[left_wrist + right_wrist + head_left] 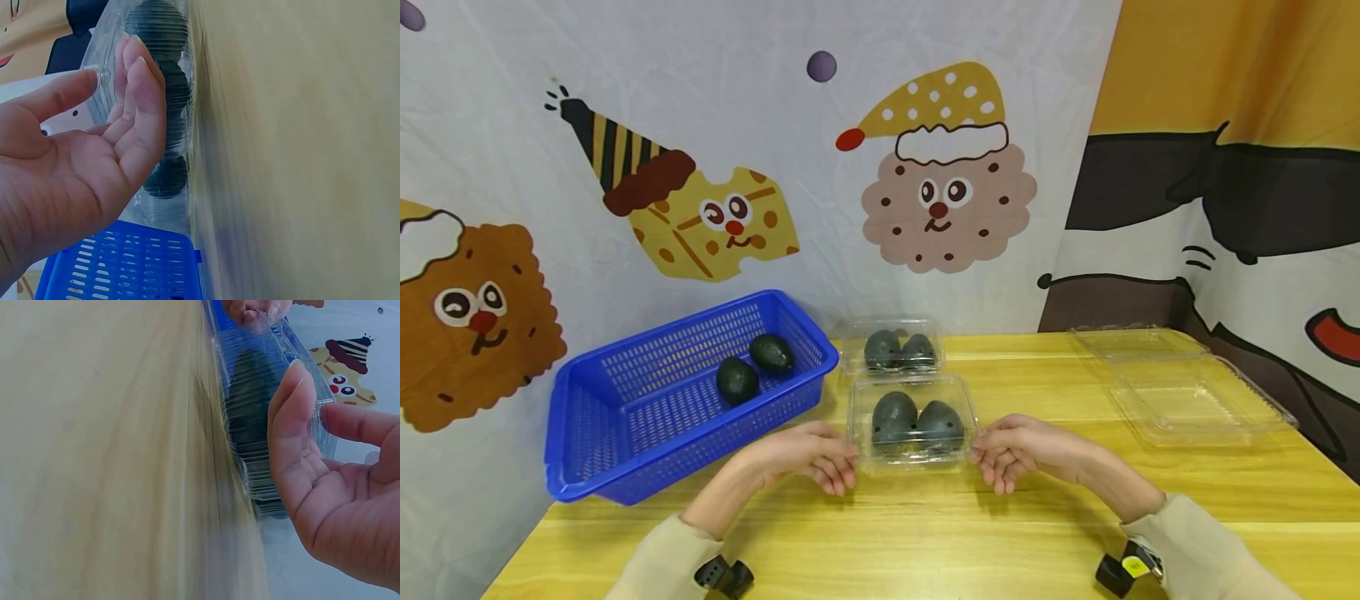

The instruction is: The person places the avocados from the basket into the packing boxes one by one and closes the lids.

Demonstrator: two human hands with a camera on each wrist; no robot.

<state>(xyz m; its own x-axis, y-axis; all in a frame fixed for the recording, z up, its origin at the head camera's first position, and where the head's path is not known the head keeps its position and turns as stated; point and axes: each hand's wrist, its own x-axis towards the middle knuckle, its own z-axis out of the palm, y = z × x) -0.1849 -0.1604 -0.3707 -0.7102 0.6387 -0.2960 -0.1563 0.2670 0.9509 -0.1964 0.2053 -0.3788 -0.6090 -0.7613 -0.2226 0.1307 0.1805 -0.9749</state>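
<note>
A clear plastic clamshell box [914,417] with its lid down stands on the table, with two dark green avocados [894,416] inside. At its left front corner my left hand [816,457] pinches the rim between thumb and fingers. My right hand [1028,454] does the same at the right front corner, its thumb [350,422] against the lid edge in the right wrist view. Through the ribbed side wall the avocados [164,81] show dark in the left wrist view. A second clamshell box [891,327], also holding two avocados, stands right behind.
On the left is a blue plastic basket [580,433] holding two loose avocados [771,354]. An unfolded clear clamshell [1187,400] lies at the back right of the wooden table [880,542]. Behind it all hangs a printed cloth [820,208].
</note>
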